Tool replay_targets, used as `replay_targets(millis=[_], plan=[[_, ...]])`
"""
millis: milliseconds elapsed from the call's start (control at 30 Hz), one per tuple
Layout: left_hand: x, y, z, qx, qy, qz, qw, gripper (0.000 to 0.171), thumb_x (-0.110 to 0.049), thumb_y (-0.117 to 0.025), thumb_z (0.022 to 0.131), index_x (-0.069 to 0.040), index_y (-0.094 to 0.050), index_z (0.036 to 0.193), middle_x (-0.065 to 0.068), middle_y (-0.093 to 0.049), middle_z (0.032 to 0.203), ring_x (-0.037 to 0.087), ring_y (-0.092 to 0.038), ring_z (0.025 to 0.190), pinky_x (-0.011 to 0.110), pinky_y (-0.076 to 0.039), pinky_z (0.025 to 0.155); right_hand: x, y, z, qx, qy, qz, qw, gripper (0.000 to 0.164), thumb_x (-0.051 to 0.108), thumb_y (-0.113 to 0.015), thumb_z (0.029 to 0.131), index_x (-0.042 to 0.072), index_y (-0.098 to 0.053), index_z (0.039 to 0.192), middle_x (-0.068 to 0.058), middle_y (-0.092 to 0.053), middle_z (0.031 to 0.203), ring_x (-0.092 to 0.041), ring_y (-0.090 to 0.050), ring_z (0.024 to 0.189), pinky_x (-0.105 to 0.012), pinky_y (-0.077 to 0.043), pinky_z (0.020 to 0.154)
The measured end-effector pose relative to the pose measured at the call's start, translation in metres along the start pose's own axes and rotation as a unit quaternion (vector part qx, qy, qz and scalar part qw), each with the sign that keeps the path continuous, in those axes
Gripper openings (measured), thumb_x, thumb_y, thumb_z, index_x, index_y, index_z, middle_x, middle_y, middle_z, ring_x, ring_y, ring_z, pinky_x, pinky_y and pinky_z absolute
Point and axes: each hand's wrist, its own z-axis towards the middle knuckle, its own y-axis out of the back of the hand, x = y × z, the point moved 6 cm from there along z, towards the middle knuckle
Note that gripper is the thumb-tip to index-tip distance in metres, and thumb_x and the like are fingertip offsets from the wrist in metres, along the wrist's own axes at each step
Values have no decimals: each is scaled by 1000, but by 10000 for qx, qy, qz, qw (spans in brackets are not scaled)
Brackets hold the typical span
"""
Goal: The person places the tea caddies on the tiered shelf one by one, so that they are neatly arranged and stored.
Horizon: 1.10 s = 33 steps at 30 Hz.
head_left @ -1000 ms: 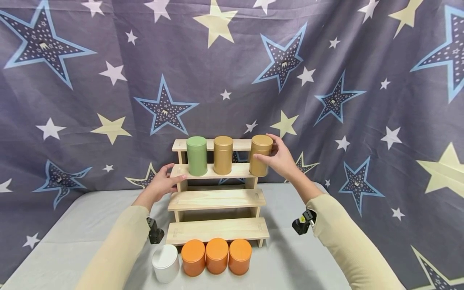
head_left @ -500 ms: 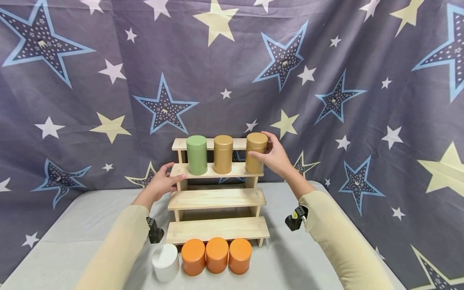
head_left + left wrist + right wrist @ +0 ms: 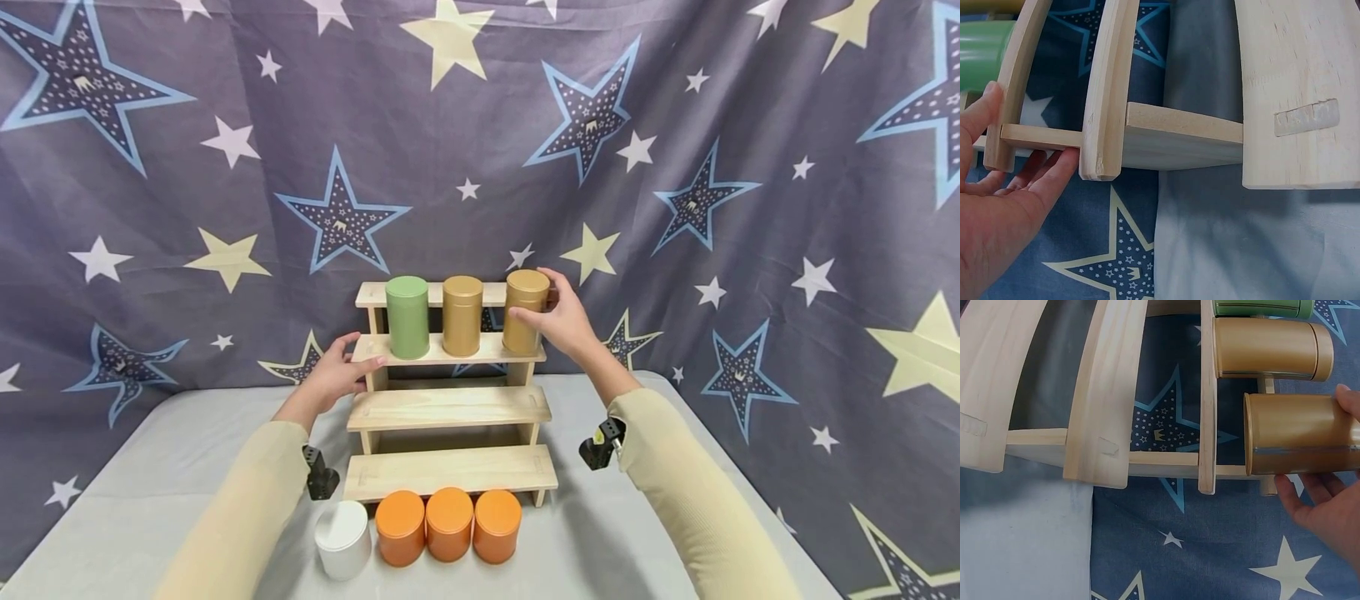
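A tiered wooden display stand (image 3: 450, 407) faces me, with four stepped boards. My right hand (image 3: 564, 323) grips a gold tin (image 3: 522, 292) upright at the right end of the second board from the top. In the right wrist view a gap shows between the tin's base and that board. On the same board stand a green tin (image 3: 408, 321) at the left and another gold tin (image 3: 462, 318) in the middle. My left hand (image 3: 333, 377) holds the board's left end, thumb (image 3: 988, 103) near the green tin, fingers below by the side support.
In front of the stand, on the grey cloth (image 3: 600, 550), a white tin (image 3: 342, 540) and three orange tins (image 3: 449, 525) stand in a row. A star-patterned curtain (image 3: 465, 125) hangs close behind the stand.
My right hand has moved left and slightly back with the gold tin, bringing it from past the board's right end to over it. The left hand keeps its place.
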Motion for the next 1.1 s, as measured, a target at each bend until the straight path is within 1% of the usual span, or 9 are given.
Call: replay_targets(millis=[233, 600, 867, 1100], plan=[[-1, 0, -1, 21, 53, -57, 10000, 88, -22, -60, 93, -10, 5, 151, 32, -17, 149, 43, -35, 132, 53, -39, 104, 0, -4, 1, -29, -16, -25, 10000, 84, 25, -77, 78, 12, -29, 145, -16, -50, 125, -29, -52, 108, -44, -47, 95], [0, 0, 0, 22, 3, -36, 10000, 87, -22, -59, 93, -10, 5, 151, 32, -18, 149, 43, -36, 132, 53, -39, 105, -2, -13, 6, -76, -14, -130, 9999, 83, 26, -78, 77, 14, -31, 144, -14, -51, 124, -29, -53, 106, -42, -48, 91], [0, 0, 1, 35, 26, -131, 9999, 87, -21, -59, 93, -10, 5, 151, 31, -17, 149, 43, -35, 133, 53, -38, 105, 2, -17, 7, -122, 30, -107, 9999, 84, 24, -78, 77, 11, -29, 145, -15, -51, 125, -29, -53, 106, -42, -48, 91], [1, 0, 1, 39, 35, -147, 9999, 87, -21, -59, 93, -10, 5, 151, 32, -17, 149, 43, -35, 133, 54, -38, 105, -1, -21, 9, -116, -58, -119, 9998, 83, 25, -77, 77, 15, -29, 144, -15, -51, 125, -29, -53, 108, -43, -48, 93]])
